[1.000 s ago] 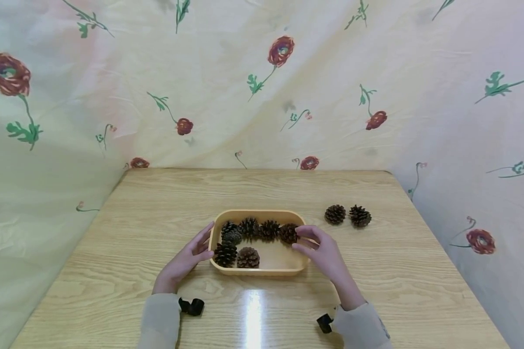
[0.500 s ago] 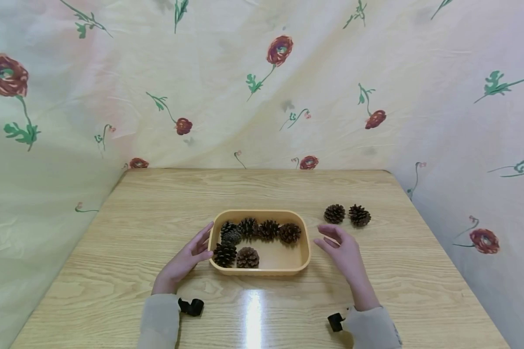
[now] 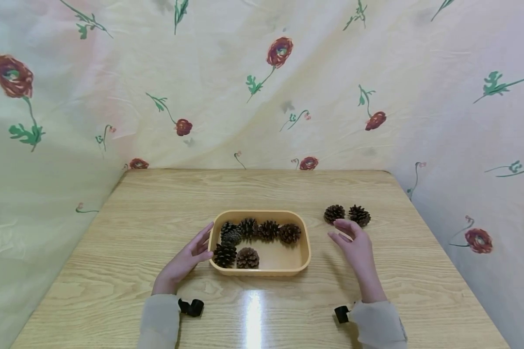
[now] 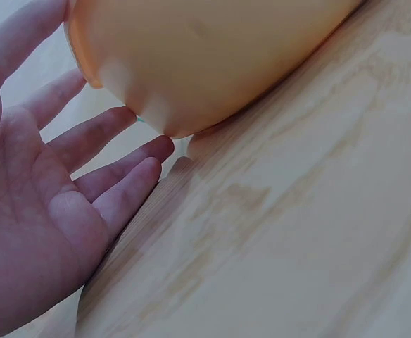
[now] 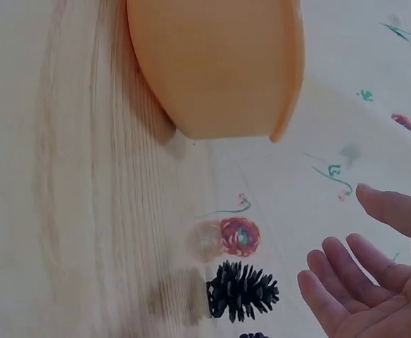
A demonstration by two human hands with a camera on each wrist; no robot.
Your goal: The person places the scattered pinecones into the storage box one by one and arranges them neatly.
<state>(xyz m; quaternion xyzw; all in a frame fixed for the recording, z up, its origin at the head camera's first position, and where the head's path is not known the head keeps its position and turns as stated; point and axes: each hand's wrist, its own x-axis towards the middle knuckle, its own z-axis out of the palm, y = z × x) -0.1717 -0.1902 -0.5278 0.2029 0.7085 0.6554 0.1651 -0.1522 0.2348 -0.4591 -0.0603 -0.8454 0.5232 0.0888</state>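
Note:
A yellow oblong tray stands mid-table with several brown pine cones along its far and left sides and one pine cone near its front wall. My left hand rests against the tray's left end, fingers spread and fairly straight in the left wrist view. Right of the tray hovers my right hand, holding nothing, its fingers loosely bent. Just beyond its fingertips lie a pine cone and another pine cone on the wood.
The light wooden table reaches back to a flowered cloth that also hangs at both sides. Black wrist cameras sit at both sleeves. A bright light reflection shows on the table in front of the tray.
My right hand has left the pine cone at the tray's right end and moved rightward, out over the table towards the two loose pine cones. The left hand stays put.

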